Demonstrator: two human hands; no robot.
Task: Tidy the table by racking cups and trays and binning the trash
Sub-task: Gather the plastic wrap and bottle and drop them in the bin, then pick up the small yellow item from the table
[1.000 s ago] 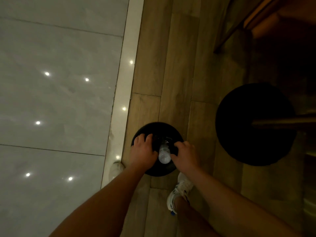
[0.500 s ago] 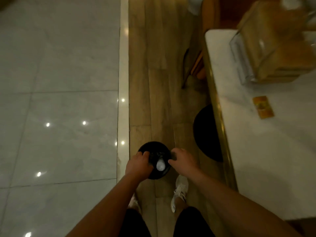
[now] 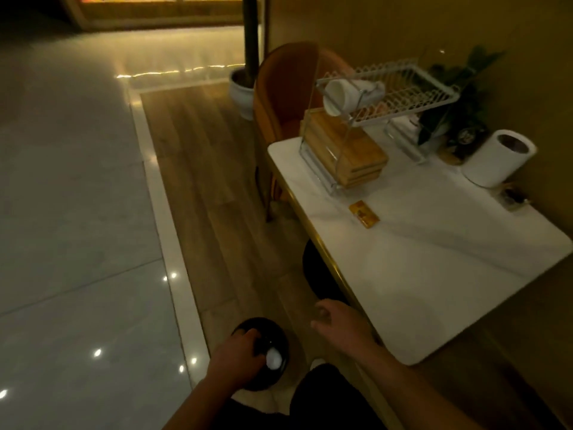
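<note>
Nearest the person, the round black bin stands on the wooden floor just left of the tabletop edge, with a pale bottle sitting in its mouth, its long axis roughly upright and its end facing up. The left hand curls over the bin's left rim, touching it beside the bottle; whether it grips the bottle I cannot tell. The right hand hovers loose and empty between bin and tabletop, so it looks the likelier one to reach next. Beyond it, mid-tabletop and unobstructed, lies an orange packet, long axis pointing diagonally away to the left. Farther back stand wooden trays in a clear holder, a wire rack with a white cup, and a white canister to the right.
</note>
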